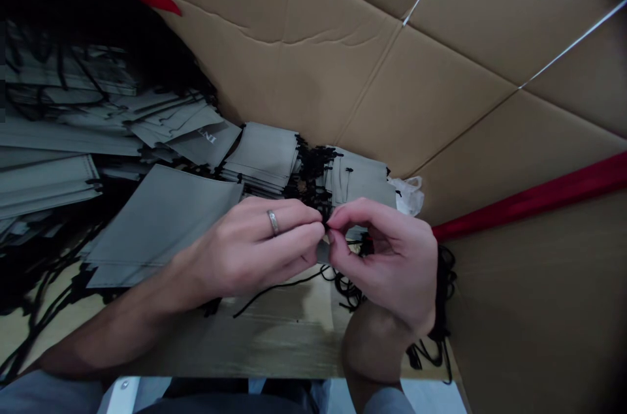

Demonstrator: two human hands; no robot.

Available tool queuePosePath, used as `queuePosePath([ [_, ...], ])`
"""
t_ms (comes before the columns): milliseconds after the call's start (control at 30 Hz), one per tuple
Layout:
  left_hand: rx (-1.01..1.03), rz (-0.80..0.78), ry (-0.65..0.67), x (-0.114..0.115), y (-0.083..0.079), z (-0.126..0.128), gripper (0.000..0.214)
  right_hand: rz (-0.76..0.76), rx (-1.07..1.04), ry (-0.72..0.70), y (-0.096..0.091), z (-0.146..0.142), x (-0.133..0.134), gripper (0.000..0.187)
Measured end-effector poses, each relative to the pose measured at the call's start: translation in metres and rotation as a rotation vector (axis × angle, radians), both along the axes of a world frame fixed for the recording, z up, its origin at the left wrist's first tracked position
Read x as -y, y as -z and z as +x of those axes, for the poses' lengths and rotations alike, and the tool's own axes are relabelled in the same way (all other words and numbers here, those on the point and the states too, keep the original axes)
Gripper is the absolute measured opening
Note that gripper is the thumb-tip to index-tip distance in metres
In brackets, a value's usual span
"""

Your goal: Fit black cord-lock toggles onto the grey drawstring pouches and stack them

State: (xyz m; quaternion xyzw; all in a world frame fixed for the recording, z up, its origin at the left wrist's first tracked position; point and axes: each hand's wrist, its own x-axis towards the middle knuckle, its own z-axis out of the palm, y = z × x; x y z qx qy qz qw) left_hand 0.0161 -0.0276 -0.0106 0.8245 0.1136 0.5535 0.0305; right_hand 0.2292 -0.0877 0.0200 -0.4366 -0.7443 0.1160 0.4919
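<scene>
Beside flat gray pieces spread at left, pinches with the bunched fingertips of the left hand a mostly hidden black cord at center. Meets it there with the right hand, thumb and forefinger pressed together, near loose black loops.

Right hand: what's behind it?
Past the right hand: a stack of gray pieces, crumpled whitish plastic, a red strip and the cardboard wall. The hand covers the stack's near edge; anything directly behind the palm can't be seen.
</scene>
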Motion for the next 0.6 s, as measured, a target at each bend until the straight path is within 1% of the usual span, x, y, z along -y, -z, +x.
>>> queuePosePath([
  [67, 0.011, -0.020, 0.019, -0.002, 0.001, 0.002, 0.013, 0.014, -0.036, -0.049, 0.001, 0.001, -0.001, 0.023],
  [167, 0.069, -0.095, 0.104, -0.006, 0.001, 0.003, 0.016, 0.026, -0.089, -0.115, 0.004, 0.002, -0.004, 0.025],
  [300, 0.096, -0.159, 0.183, -0.012, 0.000, 0.004, 0.016, 0.034, -0.123, -0.148, 0.005, 0.002, -0.006, 0.027],
  [367, 0.093, -0.182, 0.198, -0.013, -0.001, 0.005, 0.017, 0.032, -0.130, -0.141, 0.005, 0.002, -0.006, 0.027],
  [467, 0.059, -0.146, 0.155, -0.013, -0.001, 0.005, 0.017, 0.020, -0.128, -0.094, 0.004, 0.002, -0.005, 0.029],
  [600, 0.040, 0.014, 0.023, -0.011, 0.005, 0.003, 0.014, 0.029, -0.117, -0.044, 0.005, 0.003, -0.005, 0.029],
])
